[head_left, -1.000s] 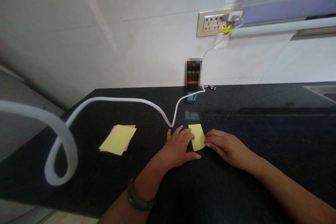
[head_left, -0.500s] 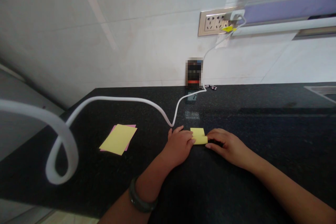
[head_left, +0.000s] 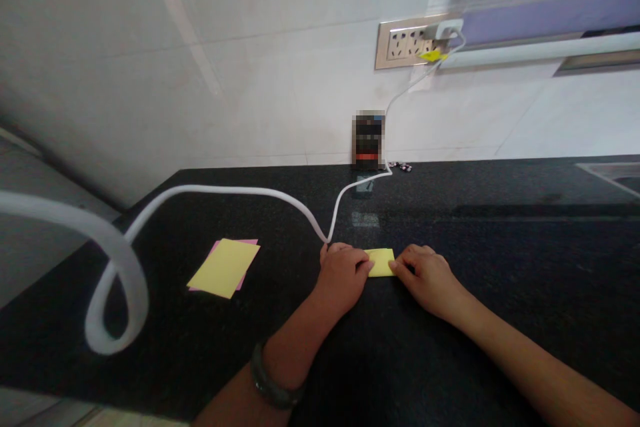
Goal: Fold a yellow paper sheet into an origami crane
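A small folded piece of yellow paper [head_left: 381,263] lies on the black countertop [head_left: 400,353] between my two hands. My left hand [head_left: 343,278], with a dark bangle on its wrist, pinches the paper's left end between thumb and fingers. At the right end, my right hand [head_left: 425,277] grips the paper with thumb and curled fingers. Off to the left, a yellow sheet [head_left: 225,268] rests on top of a pink sheet [head_left: 249,268], whose edges stick out.
A white cable [head_left: 240,190] loops across the left of the counter and runs just behind my left hand. Against the tiled wall leans a phone-like device [head_left: 369,140], its screen blurred. Above it is a socket panel [head_left: 397,45] with a white plug [head_left: 445,30].
The yellow paper's near flap, partly raised before, now lies folded flat against its back part, making one narrow strip. My right hand has closed in on its right end.
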Motion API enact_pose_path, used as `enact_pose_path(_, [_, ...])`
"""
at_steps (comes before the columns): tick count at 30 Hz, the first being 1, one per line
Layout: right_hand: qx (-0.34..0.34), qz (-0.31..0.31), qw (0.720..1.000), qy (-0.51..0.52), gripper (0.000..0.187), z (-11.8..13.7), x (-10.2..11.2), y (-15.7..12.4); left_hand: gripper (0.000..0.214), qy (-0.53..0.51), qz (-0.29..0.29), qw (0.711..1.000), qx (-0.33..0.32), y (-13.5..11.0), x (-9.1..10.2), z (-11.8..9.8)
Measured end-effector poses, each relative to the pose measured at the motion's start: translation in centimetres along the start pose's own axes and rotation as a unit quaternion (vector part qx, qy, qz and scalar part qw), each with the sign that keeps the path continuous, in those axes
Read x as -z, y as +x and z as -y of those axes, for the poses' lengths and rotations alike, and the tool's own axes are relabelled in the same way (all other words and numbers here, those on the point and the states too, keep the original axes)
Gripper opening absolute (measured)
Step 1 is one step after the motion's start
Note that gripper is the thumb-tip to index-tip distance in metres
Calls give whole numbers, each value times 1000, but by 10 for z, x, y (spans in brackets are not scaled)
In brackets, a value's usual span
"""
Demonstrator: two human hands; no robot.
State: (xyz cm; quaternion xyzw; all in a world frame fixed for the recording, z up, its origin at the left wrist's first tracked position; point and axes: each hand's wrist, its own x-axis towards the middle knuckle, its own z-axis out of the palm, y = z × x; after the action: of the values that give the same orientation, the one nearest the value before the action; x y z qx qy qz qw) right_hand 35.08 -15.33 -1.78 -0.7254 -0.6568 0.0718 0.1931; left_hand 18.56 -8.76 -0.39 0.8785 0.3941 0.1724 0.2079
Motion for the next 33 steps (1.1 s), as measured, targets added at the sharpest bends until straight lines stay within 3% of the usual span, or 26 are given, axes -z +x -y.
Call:
enact_pose_path(4, [-30,-14,999,-37,29,2,-3,1,12,-12,-18,1000,3,1,-2,-1])
enact_pose_path(9, [-41,-28,998,-30,25,3,-4,2,32,-25,-23,999,-3,2,-4,-1])
enact_pose_path(18, [-43,-42,997,-47,28,5,-6,2,27,-19,-10,1000,-9,1,-6,1])
enact_pose_path(33, [-42,-1,992,-123,34,8,-3,8,45,-86,-18,996,17,4,-7,4])
